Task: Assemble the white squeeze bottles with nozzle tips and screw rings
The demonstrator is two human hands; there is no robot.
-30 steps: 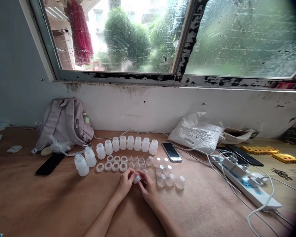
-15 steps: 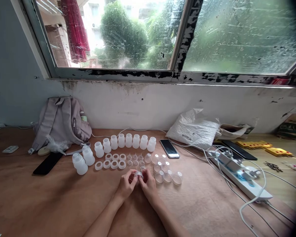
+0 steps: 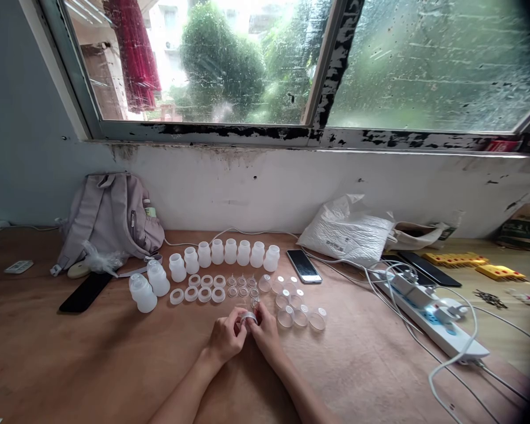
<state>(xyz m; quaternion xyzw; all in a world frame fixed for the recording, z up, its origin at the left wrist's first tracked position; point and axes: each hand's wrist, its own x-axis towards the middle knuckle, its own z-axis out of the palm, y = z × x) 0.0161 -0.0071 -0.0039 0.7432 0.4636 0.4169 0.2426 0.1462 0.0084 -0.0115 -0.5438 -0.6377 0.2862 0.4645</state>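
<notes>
Close together at the table's middle, my left hand (image 3: pixel 228 334) and my right hand (image 3: pixel 265 330) both grip a whitish ring collar (image 3: pixel 249 316). Fingers cover much of it, so I cannot tell if a nipple sits inside. Just beyond are small clear silicone nipples (image 3: pixel 242 291), one group near my right fingertips. Translucent ring collars (image 3: pixel 205 294) lie in rows to their left. Clear dome caps (image 3: pixel 300 316) stand to the right of my right hand. Several frosted white small bottles (image 3: pixel 230 252) form a curved line behind and to the left.
A phone (image 3: pixel 304 266) lies behind the caps. To the right, a white power strip (image 3: pixel 428 315) trails loose cables. A silver padded bag (image 3: pixel 347 231) leans at the wall; a backpack (image 3: pixel 110 218) and a black phone (image 3: pixel 85 292) are at left.
My fingers have shifted on the ring collar, and it is turned slightly, showing more of its rim. My left hand is a little lower. Everything on the table stays put.
</notes>
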